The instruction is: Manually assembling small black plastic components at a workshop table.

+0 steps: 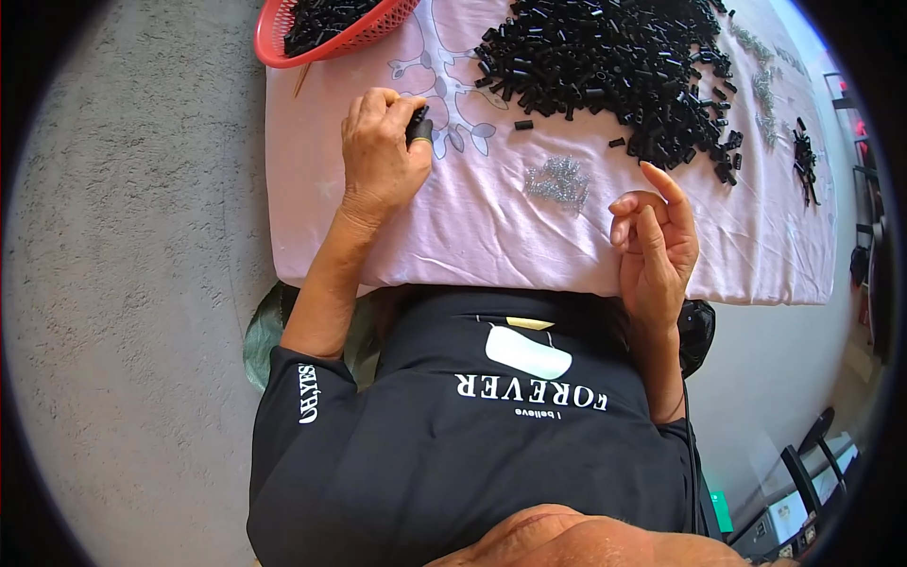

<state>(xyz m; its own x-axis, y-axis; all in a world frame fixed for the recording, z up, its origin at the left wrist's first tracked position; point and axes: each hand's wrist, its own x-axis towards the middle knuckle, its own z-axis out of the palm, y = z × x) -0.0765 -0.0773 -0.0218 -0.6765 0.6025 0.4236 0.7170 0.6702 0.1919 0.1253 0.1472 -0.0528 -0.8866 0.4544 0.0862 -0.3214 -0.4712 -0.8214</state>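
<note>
My left hand [383, 156] is closed, back up, at the left of the cloth-covered table. Small black plastic tubes [419, 115] show at its fingertips; how many it holds is hidden. A black cover with a yellowish edge [420, 132] sits on its thumb. My right hand [661, 236] hovers at the table's near edge with nothing visible in it, index finger stretched out and the others loosely bent apart. Left of it lies a small heap of thin silvery metal pieces [557, 182], too fine to make out. A large pile of black tubes [605, 66] spreads beyond both hands.
A red basket [331, 49] of black pieces stands at the far left corner, with a thin wooden stick [301, 80] beside it. More silvery pieces [763, 85] and a few dark slender pieces [805, 163] lie at the right. Pink patterned cloth [472, 246] covers the table.
</note>
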